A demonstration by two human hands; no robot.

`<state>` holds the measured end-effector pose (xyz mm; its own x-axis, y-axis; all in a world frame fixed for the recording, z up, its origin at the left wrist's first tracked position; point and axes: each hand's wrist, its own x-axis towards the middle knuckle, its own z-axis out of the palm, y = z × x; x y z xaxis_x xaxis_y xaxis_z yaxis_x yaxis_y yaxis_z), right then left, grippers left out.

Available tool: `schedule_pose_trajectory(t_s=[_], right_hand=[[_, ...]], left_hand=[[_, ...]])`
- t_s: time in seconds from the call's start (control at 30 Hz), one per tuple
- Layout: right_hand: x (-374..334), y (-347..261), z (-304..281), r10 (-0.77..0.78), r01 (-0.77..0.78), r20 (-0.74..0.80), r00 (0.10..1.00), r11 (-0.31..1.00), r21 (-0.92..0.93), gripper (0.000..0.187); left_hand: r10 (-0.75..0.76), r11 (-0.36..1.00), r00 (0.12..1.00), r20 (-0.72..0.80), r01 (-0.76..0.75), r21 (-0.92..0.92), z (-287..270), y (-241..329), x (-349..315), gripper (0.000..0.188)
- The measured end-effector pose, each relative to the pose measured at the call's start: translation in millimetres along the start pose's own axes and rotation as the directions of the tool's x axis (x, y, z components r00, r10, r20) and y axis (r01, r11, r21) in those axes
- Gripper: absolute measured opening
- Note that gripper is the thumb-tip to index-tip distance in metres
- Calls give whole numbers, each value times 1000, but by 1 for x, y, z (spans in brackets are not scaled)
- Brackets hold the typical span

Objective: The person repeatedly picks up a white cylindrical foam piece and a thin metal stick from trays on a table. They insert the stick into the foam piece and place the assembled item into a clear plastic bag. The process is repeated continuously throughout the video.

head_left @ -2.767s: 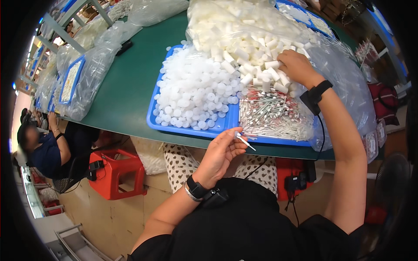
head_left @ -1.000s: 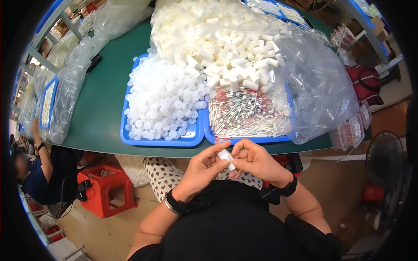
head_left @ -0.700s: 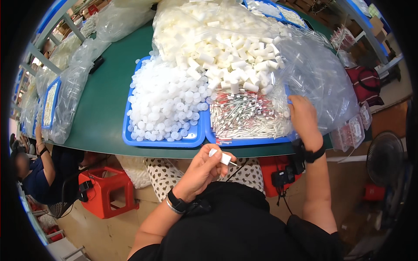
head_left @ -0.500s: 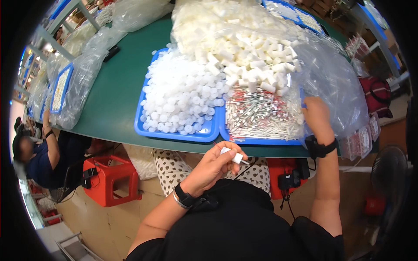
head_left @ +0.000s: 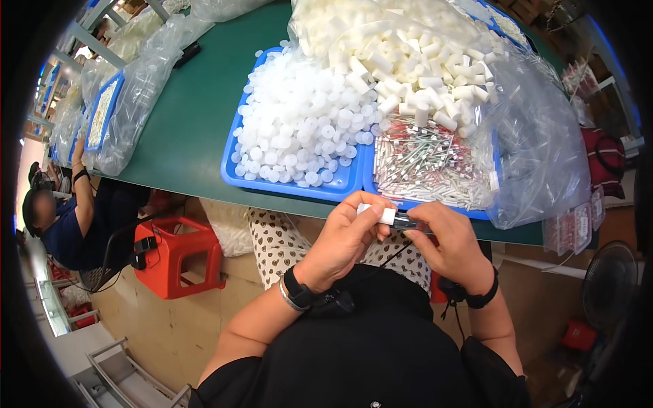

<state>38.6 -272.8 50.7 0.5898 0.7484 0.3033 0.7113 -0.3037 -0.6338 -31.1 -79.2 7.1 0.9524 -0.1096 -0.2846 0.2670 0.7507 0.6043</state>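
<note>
Between the thumb and fingers of my left hand is a small white cylinder. My right hand pinches a small dark, shiny piece, whose kind I cannot make out. That piece meets the cylinder's right end; whether it goes inside is hidden. Both hands are just off the table's near edge, above my lap. Beyond them, a blue tray is heaped with translucent white discs. Beside it, thin pin-like pieces with white and red parts fill another blue tray.
White foam-like cylinders spill from a clear bag behind the trays. Another clear plastic bag lies right, on the green table. At left are a red stool and a seated person. A fan stands at right.
My right hand has come from the right tray's edge to my left hand, now with the dark piece in its fingers. My left hand still holds the white cylinder. The view has shifted.
</note>
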Motion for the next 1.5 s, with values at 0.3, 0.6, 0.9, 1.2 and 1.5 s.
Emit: schedule_pose_trajectory(t_s=[0.3, 0.6, 0.9, 1.2, 1.5], right_hand=[[-13, -3, 42, 382, -330, -27, 924, 831, 448, 23], [-14, -1, 53, 14, -6, -34, 999, 975, 221, 25], [-4, 0, 63, 13, 5, -177, 984, 995, 99, 33], [-5, -6, 63, -80, 61, -135, 988, 988, -140, 23], [1, 4, 70, 51, -16, -163, 985, 977, 212, 21]], left_hand=[[254, 903, 966, -48, -219, 370, -2, -14, -8, 16], [177, 854, 933, 313, -304, 422, -9, -24, -6, 46], [-3, 999, 982, 187, 13, -50, -8, -20, -2, 58], [-12, 911, 977, 214, 99, -401, -5, -31, -8, 45], [-2, 866, 989, 150, 77, -494, -7, -24, -5, 35]])
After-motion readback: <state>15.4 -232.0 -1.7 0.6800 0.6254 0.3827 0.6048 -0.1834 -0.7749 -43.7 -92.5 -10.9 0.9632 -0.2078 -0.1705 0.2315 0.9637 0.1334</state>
